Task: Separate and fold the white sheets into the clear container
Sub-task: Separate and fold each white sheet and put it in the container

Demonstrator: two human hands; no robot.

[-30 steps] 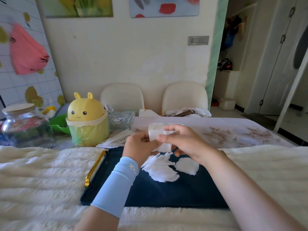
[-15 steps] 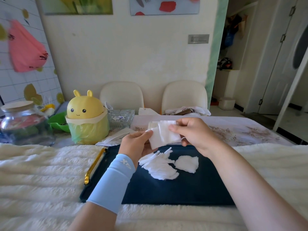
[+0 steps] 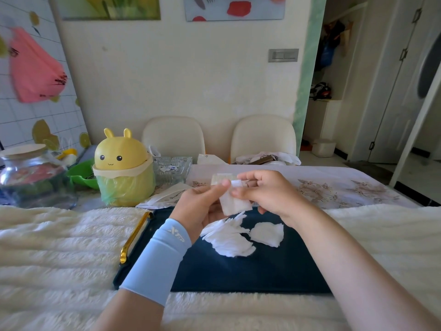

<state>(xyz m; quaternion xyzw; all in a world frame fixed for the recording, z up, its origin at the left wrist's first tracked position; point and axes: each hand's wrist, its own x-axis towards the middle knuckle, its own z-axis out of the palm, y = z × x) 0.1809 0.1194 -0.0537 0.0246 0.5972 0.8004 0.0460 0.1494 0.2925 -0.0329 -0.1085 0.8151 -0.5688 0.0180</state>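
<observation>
Moved since half a second ago: both hands are drawn closer together, and the white sheet (image 3: 235,204) between them, then spread wide, now hangs narrower and lower.
Left hand (image 3: 198,206): thumb and forefinger pinch the sheet near its top left.
Right hand (image 3: 269,192): fingertips pinch a loose ply at the top, remaining fingers curled beneath.
Position: held above the far end of the navy tray (image 3: 238,271).
Stock on tray: fanned heap of white sheets (image 3: 229,242); lone sheet (image 3: 267,234) just beside it, to the right.
Ribbed glass dish (image 3: 171,169): on the table past the tray, beside the yellow rabbit-eared bin (image 3: 124,168). Probably the clear container meant; contents too small to tell.
Step in hand, by judgement: peeling one ply away, fold not yet made.
Next move calls for a gentle outward pull by the right hand while the left holds firm, as thin tissue likely tears easily. After that, a fold and a reach forward-left to the dish.
</observation>
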